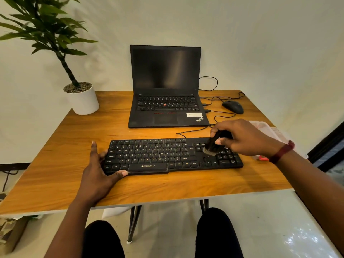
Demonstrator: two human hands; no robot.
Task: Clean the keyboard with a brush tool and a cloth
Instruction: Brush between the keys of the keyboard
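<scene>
A black keyboard [158, 155] lies across the front half of a wooden table [61, 174]. My left hand [98, 170] rests against its left end, thumb along the front edge and fingers stretched up the side. My right hand [242, 138] grips a dark brush [212, 146], whose bristles touch the keys between the main block and the number pad. A pale cloth [268, 130] lies on the table behind my right hand, partly hidden by it.
An open black laptop [165, 101] stands behind the keyboard, with cables and a black mouse [232, 107] to its right. A potted plant [81, 99] occupies the back left corner. A small red object [262, 158] lies beside my right wrist.
</scene>
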